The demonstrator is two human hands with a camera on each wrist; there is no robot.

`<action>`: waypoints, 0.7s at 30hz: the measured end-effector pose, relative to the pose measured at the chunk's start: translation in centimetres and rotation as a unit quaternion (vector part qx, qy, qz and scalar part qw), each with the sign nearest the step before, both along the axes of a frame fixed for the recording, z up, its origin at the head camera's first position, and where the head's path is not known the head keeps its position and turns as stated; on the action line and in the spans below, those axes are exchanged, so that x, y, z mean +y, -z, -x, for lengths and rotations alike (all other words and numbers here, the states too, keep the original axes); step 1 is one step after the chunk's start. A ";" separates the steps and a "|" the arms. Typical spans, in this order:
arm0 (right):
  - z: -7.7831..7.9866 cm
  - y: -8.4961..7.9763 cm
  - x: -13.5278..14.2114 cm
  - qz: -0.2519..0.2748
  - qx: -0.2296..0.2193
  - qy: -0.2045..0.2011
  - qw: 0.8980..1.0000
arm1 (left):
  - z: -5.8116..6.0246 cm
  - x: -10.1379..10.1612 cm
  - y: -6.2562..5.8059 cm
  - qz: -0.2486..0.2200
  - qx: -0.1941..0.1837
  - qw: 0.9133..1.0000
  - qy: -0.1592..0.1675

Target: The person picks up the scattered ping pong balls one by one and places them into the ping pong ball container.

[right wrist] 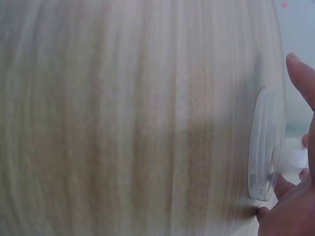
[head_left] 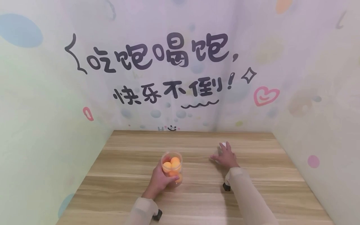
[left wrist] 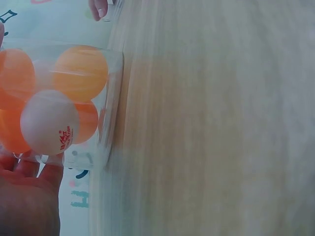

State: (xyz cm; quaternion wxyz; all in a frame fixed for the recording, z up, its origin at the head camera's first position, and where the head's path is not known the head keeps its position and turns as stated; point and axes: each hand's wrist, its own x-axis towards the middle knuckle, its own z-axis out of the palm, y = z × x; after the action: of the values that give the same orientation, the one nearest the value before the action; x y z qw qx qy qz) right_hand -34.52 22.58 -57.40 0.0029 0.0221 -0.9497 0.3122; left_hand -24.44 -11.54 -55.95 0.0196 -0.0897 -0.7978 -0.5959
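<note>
A clear plastic jar with several orange and white ping-pong balls stands near the middle of the wooden table. My left hand grips its near left side, thumb across the front and fingers behind. A white ball with red print shows through the wall in the left wrist view. Further right, my right hand reaches forward with spread fingers. A white ball peeks out at its fingertips. Low beside this hand lies a clear round lid, with fingertips right at its edge.
The wooden table meets a printed white wall with dark lettering at the back. Side walls rise along the table's left and right edges. Each wrist carries a small black device below the sleeve cuff.
</note>
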 end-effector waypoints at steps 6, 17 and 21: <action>-0.2 -0.3 -0.2 0.000 0.031 0.002 1.000 | 0.0 -0.1 0.3 -0.008 0.007 1.000 -0.001; -0.7 -0.7 -0.9 0.036 0.087 0.023 0.995 | -0.1 -0.2 0.4 -0.003 0.014 1.000 0.000; -1.0 -0.9 -1.2 0.055 0.105 0.029 0.993 | -0.4 -0.1 -0.2 -0.006 0.010 1.000 0.001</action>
State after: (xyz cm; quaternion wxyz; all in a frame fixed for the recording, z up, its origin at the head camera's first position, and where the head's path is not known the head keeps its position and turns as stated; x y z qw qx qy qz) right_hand -33.52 21.36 -56.51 0.1124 0.0269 -0.9257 0.3602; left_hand -24.08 -11.62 -55.75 0.0279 -0.0966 -0.7936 -0.6001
